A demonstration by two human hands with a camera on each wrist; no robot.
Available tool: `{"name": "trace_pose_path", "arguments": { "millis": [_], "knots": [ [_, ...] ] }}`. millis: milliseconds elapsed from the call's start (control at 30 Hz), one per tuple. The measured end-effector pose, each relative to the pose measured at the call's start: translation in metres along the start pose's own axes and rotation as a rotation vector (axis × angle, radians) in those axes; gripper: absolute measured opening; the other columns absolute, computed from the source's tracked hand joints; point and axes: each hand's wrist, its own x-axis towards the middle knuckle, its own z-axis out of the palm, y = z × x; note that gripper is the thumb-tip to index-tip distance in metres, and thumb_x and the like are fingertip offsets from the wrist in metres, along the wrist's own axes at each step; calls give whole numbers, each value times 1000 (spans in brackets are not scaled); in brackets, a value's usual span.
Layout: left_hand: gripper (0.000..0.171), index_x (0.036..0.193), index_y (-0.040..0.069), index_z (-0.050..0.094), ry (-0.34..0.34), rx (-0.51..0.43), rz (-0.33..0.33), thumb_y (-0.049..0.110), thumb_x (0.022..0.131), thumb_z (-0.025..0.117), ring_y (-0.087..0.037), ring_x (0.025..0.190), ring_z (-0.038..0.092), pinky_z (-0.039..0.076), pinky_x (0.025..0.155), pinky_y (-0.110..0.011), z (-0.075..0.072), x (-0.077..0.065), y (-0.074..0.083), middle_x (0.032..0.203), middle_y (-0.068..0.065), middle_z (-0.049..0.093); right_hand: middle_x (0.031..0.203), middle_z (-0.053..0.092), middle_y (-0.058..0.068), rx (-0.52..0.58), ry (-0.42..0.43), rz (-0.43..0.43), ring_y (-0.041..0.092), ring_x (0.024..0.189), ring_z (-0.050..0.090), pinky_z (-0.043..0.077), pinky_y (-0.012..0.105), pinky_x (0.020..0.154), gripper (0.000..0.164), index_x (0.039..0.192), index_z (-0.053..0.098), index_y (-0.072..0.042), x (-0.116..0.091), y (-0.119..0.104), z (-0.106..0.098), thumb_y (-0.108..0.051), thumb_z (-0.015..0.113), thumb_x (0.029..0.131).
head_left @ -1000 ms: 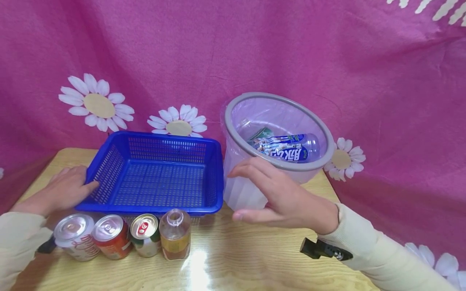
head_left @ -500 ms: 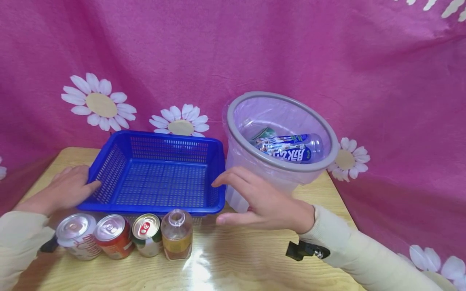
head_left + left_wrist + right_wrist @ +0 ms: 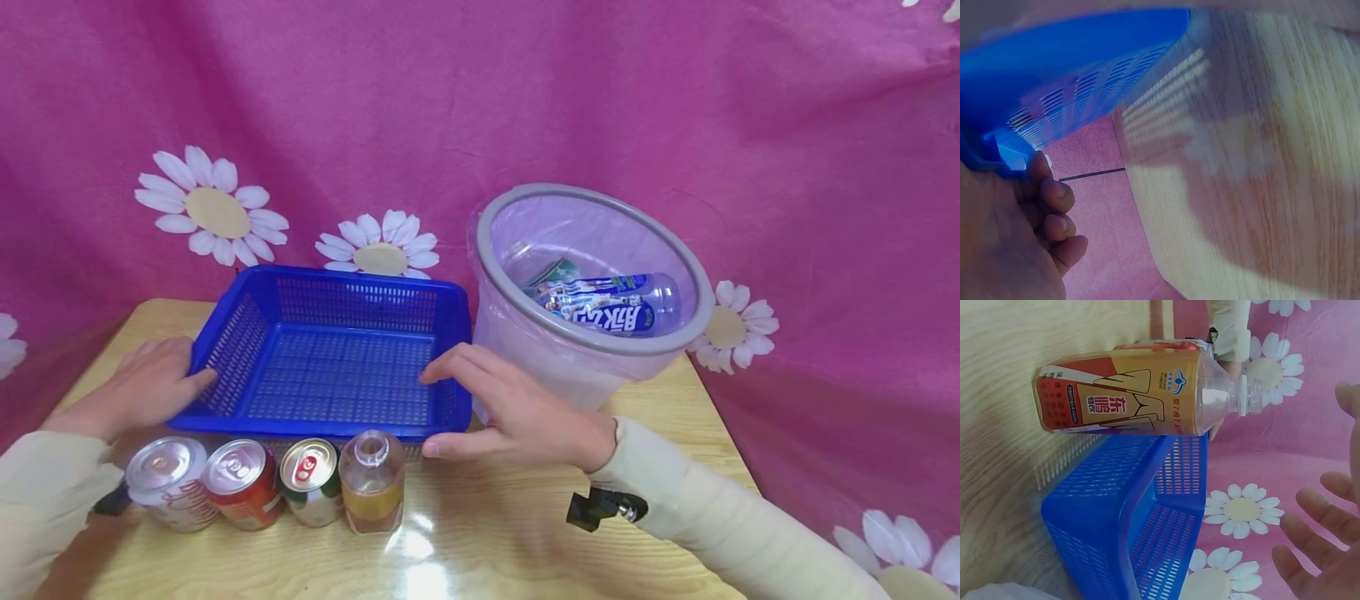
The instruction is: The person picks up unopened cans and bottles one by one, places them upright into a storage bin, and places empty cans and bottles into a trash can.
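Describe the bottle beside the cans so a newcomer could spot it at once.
Find the blue basket on the table. Along its near side stand three cans, with the bottle at the row's right end. Unlike them, it is clear, with a narrow open neck and a yellow and red label.

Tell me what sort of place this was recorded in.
Probably an improvised indoor tabletop set-up: a pink daisy-print cloth hangs as a backdrop behind a wood-grain table, where three cans and a bottle stand lined up before a blue basket.
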Motion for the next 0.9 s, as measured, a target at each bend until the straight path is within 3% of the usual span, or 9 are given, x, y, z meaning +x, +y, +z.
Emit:
{"name": "trace_pose_path", "arguments": {
  "millis": [167, 467, 900],
  "knots": [
    [44, 113, -15, 53, -18, -11, -17, 28, 102, 51, -41, 96, 53, 39, 77, -48, -1, -1, 1, 99, -24, 60, 127, 62, -5, 17, 0, 3, 2, 93, 52, 51, 20, 78, 55, 132, 58, -15, 4, 2, 5, -41, 80, 89],
    [47, 116, -17, 52, -16, -7, -13, 28, 102, 50, -44, 100, 53, 41, 81, -54, -1, 0, 2, 105, -28, 61, 128, 64, -2, 29, 5, 22, 9, 123, 59, 49, 29, 107, 58, 131, 57, -15, 7, 6, 17, -41, 83, 86],
    [45, 114, -15, 52, -29, -15, -16, 28, 103, 49, -42, 97, 54, 40, 82, -53, -1, 1, 0, 102, -25, 60, 129, 63, -1, 87, 35, 40, 11, 124, 60, 48, 28, 109, 64, 132, 55, -13, 8, 9, 41, -41, 86, 82]
  ]
}}
